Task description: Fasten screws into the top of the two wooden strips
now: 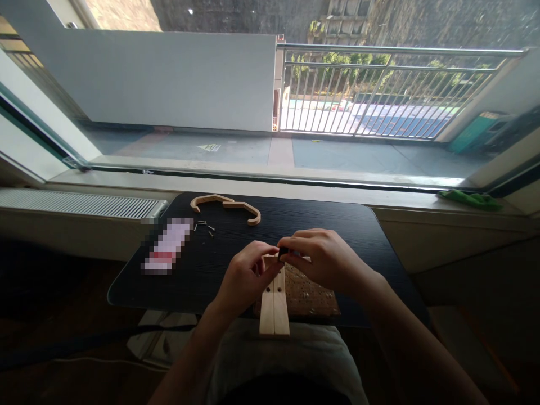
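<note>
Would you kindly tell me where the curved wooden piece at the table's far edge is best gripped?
Probably from above, pinching the curved wooden piece across its narrow middle stretch: it lies flat, with bare table either side.

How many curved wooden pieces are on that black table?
2. The left curved piece lies near the far edge of the table; the right curved piece lies beside it, ends close together. More may be hidden under the left hand or right hand.
</note>
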A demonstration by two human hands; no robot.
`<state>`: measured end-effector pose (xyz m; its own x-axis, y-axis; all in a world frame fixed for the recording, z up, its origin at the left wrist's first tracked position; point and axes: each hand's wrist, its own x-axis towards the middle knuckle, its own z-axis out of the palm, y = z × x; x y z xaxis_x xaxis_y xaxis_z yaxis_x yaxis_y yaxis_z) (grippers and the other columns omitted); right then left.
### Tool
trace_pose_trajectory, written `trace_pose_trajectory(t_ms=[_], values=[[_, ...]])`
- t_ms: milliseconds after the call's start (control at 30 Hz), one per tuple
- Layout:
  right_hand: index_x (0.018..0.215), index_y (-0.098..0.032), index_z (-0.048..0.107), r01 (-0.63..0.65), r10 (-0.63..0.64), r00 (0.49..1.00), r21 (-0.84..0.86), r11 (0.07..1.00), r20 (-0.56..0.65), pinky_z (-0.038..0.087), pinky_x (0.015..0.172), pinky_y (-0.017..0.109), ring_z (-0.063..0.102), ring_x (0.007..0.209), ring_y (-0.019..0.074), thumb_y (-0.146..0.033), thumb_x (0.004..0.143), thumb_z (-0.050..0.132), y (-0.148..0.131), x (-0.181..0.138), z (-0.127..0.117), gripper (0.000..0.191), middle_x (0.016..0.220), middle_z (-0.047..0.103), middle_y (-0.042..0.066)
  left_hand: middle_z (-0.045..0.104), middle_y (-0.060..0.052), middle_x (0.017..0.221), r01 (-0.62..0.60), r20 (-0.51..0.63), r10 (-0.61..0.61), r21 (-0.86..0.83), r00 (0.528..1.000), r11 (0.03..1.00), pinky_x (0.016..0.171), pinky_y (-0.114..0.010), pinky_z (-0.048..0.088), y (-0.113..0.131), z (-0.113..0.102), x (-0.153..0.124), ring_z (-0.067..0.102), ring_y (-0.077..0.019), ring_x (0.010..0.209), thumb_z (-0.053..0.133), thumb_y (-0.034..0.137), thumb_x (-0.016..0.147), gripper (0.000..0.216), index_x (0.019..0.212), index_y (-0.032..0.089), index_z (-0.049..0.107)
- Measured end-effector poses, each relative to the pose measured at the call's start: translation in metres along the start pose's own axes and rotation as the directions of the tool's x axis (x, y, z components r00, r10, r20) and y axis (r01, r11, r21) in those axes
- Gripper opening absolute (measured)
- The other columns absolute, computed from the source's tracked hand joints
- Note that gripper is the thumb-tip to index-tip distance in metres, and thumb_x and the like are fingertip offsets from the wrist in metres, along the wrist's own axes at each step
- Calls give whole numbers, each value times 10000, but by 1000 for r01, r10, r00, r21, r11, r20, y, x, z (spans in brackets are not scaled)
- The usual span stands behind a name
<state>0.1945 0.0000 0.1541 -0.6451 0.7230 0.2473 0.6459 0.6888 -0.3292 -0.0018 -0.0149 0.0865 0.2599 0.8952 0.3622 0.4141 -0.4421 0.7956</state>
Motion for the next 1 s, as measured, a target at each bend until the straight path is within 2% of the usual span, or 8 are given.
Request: trace_pose_trajectory(t_ms=[200,500,867,1000], values=[[858,-196,675,-26,27,1000,-89,996,9,266,592,272,520,644,124,-264,958,578,-3,2,-4,155,717,613,-5,649,-19,810,-18,12,17,26,1000,1000,538,-206,434,2,1,4,499,-83,567,639,372,900,206,944,179,696],[780,-190,661,-64,79,994,-184,981,75,213,562,298,510,602,122,-284,944,596,-8,5,-10,200,701,634,1,610,8,758,-59,11,59,42,998,997,535,-199,417,2,3,7,495,-85,562,662,354,889,175,917,182,683],[717,-174,667,-60,89,989,-240,969,114,208,548,302,537,581,127,-309,933,613,-15,9,-17,261,676,657,24,619,1,728,-95,64,90,83,994,992,548,-201,412,3,1,12,517,-96,578,653,353,890,188,825,178,675],[718,-171,678,-75,111,985,-258,963,129,207,550,302,548,582,129,-329,942,597,-18,10,-18,286,670,657,22,602,13,692,-133,46,129,91,991,987,537,-193,395,4,2,13,506,-87,561,665,325,880,175,808,166,665]])
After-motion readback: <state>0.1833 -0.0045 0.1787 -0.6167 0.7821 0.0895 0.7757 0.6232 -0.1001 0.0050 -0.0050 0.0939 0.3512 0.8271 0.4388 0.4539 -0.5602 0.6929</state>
